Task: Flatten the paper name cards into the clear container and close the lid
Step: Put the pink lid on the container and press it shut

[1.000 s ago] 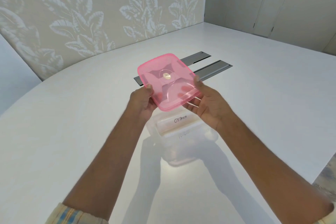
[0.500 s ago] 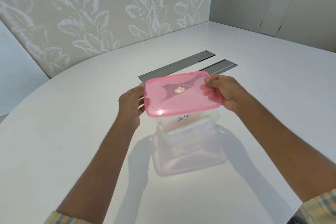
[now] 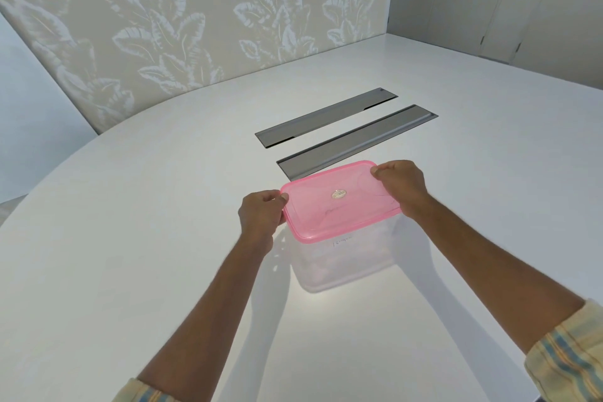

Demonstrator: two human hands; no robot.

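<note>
Both hands hold the pink lid [image 3: 339,202]. The left hand [image 3: 261,215] grips its near left edge with curled fingers. The right hand [image 3: 399,186] grips its far right corner the same way. The hands are apart, one at each end.

A second ago the lid was up in the air and tipped, above the open box. Half a second ago it was flat, but still hanging over the box. Now it has come down and sits on top of the clear container [image 3: 342,268], covering the whole opening. The container stands on the white table [image 3: 146,238], just in front of two gray strips [image 3: 326,116].

The name cards [image 3: 342,239] are inside. Only a bit of faint writing shows through the clear wall.

So the job looks almost done. The pictures do not show if the lid has snapped tight all the way round. The edges probably still need a firm push down.
</note>
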